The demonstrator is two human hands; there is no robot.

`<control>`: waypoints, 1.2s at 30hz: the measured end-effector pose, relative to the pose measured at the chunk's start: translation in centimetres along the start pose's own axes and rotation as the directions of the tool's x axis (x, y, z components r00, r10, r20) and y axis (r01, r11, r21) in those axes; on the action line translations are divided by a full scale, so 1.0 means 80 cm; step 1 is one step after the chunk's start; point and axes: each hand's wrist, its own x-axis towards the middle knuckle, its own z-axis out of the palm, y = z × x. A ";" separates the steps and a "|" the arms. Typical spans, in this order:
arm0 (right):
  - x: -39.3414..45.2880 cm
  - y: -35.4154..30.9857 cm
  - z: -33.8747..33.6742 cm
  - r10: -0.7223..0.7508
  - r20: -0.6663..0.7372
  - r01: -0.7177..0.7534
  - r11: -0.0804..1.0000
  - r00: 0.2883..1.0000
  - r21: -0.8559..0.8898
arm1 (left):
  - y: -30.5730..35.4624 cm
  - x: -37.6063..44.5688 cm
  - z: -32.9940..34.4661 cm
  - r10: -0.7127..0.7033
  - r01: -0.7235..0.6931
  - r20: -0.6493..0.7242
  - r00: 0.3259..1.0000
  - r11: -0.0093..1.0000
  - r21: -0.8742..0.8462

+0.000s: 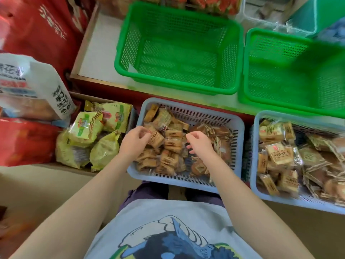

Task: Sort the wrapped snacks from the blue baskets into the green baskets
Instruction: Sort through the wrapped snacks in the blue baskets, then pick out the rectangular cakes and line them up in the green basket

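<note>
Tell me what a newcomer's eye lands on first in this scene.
Two bright green perforated plastic baskets sit bare at the top. Below them, two pale blue slatted plastic baskets brim with tan wrapped snacks. The left hand grips one snack in the nearer blue basket, with the right hand curled above the pile.

Left hand (135,140) pinching; right hand (199,142) curled.
</note>
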 end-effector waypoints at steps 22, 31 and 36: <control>0.086 -0.029 0.063 0.184 -0.019 -0.184 0.983 0.983 0.001 | 0.054 0.077 0.014 -0.127 0.127 -0.040 0.991 0.992 0.009; 0.060 -0.024 0.010 0.187 0.045 -0.192 0.945 0.981 0.264 | 0.046 0.083 0.010 -0.200 0.201 0.020 0.980 0.974 -0.103; 0.009 -0.066 -0.053 0.000 0.153 -0.076 0.866 0.988 0.494 | 0.074 0.069 -0.014 -0.118 0.114 0.035 0.992 0.988 0.099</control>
